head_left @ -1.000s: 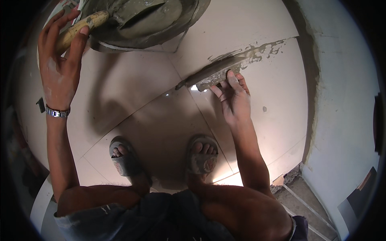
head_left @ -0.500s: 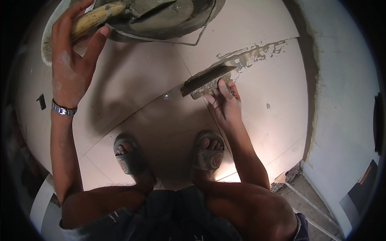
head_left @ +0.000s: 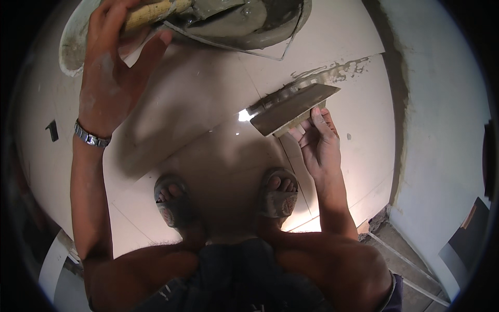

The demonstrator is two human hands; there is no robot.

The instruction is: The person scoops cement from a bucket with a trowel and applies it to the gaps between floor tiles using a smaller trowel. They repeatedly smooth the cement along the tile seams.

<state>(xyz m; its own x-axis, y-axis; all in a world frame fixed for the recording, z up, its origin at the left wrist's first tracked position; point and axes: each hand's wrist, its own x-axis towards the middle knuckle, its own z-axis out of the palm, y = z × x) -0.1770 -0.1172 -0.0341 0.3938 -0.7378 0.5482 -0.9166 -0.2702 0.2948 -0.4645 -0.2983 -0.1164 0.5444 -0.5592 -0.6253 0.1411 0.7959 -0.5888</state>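
Observation:
My right hand [head_left: 322,140] grips a wide flat scraper [head_left: 293,110] by its back edge, thumb on top. Its broad blade is tilted just above the light floor tiles, beside a smear of wet grey mortar [head_left: 275,97] along a tile joint. At the upper left, my left hand [head_left: 110,83] has its thumb spread away from bent fingers. It is over the wooden handle [head_left: 156,13] of a trowel whose blade lies in a bucket [head_left: 270,47] of grey mix. I cannot tell whether the fingers touch the handle. Grey residue marks this hand.
My sandalled feet [head_left: 279,197] stand on the tiles between my arms. A pale wall [head_left: 442,130] runs down the right side, with a dark unfilled gap [head_left: 403,119] along its base. A small dark piece [head_left: 52,130] lies at the left. Broken floor [head_left: 403,249] shows at the lower right.
The scraper has turned to show more of its blade and sits a little farther right, off the mortar line. The whole view has shifted slightly; my left hand stays by the trowel handle.

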